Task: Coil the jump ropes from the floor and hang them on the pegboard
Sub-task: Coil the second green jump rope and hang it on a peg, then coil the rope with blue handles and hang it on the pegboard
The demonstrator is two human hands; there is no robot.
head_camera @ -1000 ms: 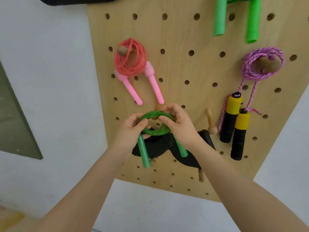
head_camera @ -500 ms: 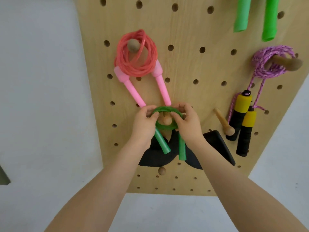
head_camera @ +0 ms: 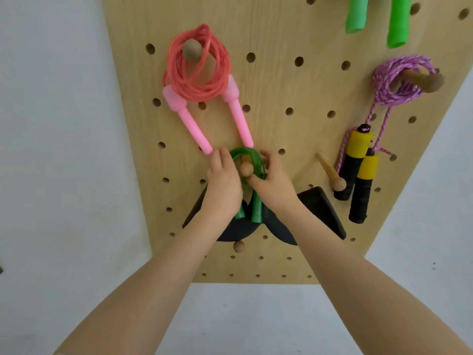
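Observation:
A coiled green jump rope (head_camera: 245,156) loops over a round-tipped wooden peg (head_camera: 246,169) near the middle of the wooden pegboard (head_camera: 281,34). Its two green handles (head_camera: 256,210) hang down between my wrists. My left hand (head_camera: 224,187) holds the coil's left side, fingers curled on it. My right hand (head_camera: 275,183) holds the right side, thumb tucked under the peg. Much of the coil's lower part is hidden behind my hands.
A red rope with pink handles (head_camera: 199,80) hangs up left. A purple rope with yellow-black handles (head_camera: 358,160) hangs right, beside a bare slanted peg (head_camera: 330,172). Bright green handles (head_camera: 376,16) hang at top. A black object (head_camera: 317,208) sits behind my hands; another peg (head_camera: 238,246) sits below.
Both hands pushed the green coil further onto the peg, whose tip now stands out in front of the loop. The handles swung to hang straighter. My view moved closer and lower.

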